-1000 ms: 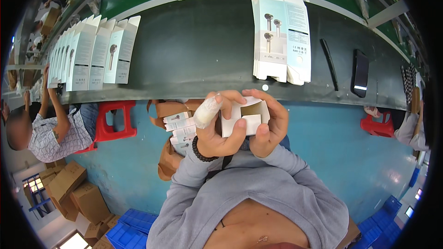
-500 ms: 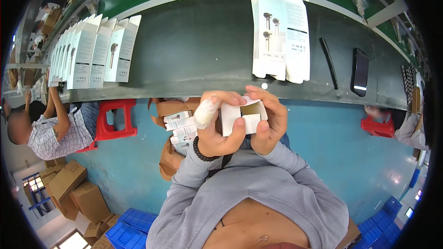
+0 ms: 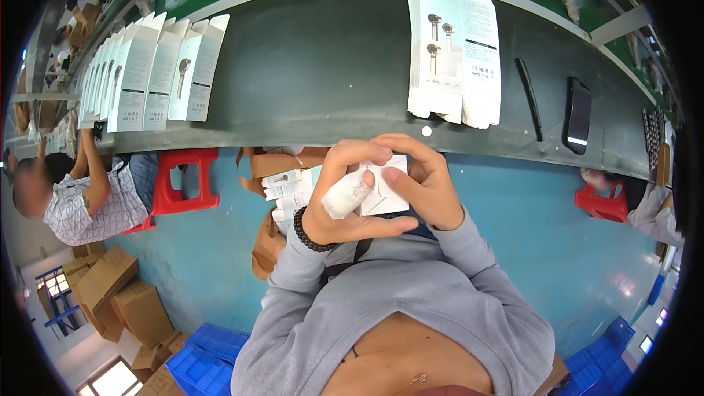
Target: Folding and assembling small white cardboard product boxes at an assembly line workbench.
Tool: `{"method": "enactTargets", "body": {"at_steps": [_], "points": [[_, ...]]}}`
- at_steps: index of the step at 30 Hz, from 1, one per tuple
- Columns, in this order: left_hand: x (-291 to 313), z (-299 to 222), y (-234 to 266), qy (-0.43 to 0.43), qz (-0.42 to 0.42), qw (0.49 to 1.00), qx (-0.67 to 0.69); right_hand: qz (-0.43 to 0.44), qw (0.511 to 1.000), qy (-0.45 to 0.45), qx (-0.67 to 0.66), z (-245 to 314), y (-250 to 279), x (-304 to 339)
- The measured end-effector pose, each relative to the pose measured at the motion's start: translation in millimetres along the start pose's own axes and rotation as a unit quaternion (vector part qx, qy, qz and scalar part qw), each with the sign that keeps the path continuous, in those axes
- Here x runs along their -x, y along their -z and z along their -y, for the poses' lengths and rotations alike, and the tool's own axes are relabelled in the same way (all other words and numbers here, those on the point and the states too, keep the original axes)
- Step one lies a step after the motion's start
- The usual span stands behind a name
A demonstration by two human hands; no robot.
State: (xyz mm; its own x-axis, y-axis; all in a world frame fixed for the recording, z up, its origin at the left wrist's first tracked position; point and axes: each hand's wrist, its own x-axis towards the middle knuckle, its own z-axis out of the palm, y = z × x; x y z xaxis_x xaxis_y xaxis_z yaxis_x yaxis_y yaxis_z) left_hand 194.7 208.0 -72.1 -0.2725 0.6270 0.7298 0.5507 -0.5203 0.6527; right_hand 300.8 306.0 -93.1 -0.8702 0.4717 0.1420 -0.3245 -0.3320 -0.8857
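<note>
A small white carton (image 3: 384,202) is held end-up between my two hands in front of the table edge. Its top end shows folded flaps with creases meeting near the middle. My left hand (image 3: 328,209), with one finger wrapped in white bandage and a dark beaded bracelet on the wrist, grips the carton's left side. My right hand (image 3: 434,189) wraps the right side, its thumb pressing on the flaps. The lower part of the carton is hidden by my hands.
Flattened printed cartons (image 3: 451,59) lie on the dark table (image 3: 315,66). Several erected cartons (image 3: 139,77) stand in a row at left. A black pen (image 3: 529,99) and a phone (image 3: 578,116) lie right. An open brown box (image 3: 265,249) holds more cartons below. A co-worker (image 3: 95,202) sits left.
The open flaps at the carton's end have been folded in, covering the opening. My right thumb has moved onto the flaps, and my left thumb has stretched out below the carton.
</note>
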Motion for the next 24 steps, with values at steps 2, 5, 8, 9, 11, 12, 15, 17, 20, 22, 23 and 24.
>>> {"method": "enactTargets", "body": {"at_steps": [2,5,8,9,11,12,15,17,20,22,23,24], "points": [[-1,-4,8,0.004,0.081,0.994,-0.072,0.008,0.992,-0.124,0.006,12,-1,0],[2,-5,5,0.039,0.035,0.998,-0.031,0.026,0.995,-0.096,0.023,-4,4,2],[4,-2,6,0.05,0.038,0.997,-0.045,0.018,0.995,-0.089,0.051,-9,3,3],[3,-3,7,0.067,0.051,0.994,-0.064,0.018,0.995,-0.089,0.051,-10,4,3],[3,-4,7,0.085,0.063,0.991,-0.084,0.032,0.986,-0.119,0.108,-12,5,1],[3,-4,6,0.091,0.056,0.991,-0.085,0.033,0.986,-0.12,0.108,-10,3,0],[4,-8,9,0.125,0.023,0.989,-0.081,-0.016,0.995,-0.09,0.036,-10,-5,0],[12,-7,16,0.159,-0.024,0.985,-0.068,-0.006,0.996,0.089,-0.003,-29,-4,5],[9,1,4,0.065,-0.206,0.97,0.109,0.029,0.905,0.258,0.338,-46,-4,5],[11,-3,5,0.098,-0.208,0.966,0.12,0.037,0.923,0.232,0.304,-56,-9,6],[12,-3,10,0.099,-0.157,0.979,0.084,0.043,0.939,0.205,0.273,-57,-13,5],[13,-4,14,0.1,-0.105,0.988,0.048,0.047,0.94,0.204,0.269,-56,-14,1]]}}
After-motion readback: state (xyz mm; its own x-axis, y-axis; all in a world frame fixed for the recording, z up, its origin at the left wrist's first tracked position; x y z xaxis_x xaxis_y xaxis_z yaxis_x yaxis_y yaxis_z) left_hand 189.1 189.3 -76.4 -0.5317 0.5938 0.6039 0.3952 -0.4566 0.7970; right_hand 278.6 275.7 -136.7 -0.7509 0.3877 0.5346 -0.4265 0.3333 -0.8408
